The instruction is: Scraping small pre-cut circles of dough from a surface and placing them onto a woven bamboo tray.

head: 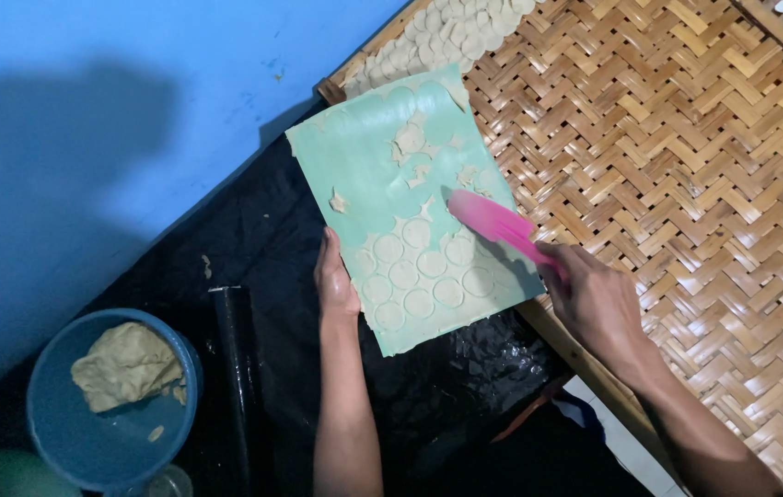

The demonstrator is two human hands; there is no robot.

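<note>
Two hands work apart: left hand (334, 281) grips the green sheet's (364, 166) edge, right hand (594, 299) clamps a pink scraper (493, 221) lying across its dough rounds (419, 271)

Single head-worn view, steeply downward, close over the hands (465, 290)

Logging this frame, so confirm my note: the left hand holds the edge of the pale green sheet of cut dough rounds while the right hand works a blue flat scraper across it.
One detail is wrong: the flat plastic scraper in the right hand is pink, not blue, as the head view shows. The rest stands: the left hand holds the edge of the pale green sheet of cut dough rounds.
</note>
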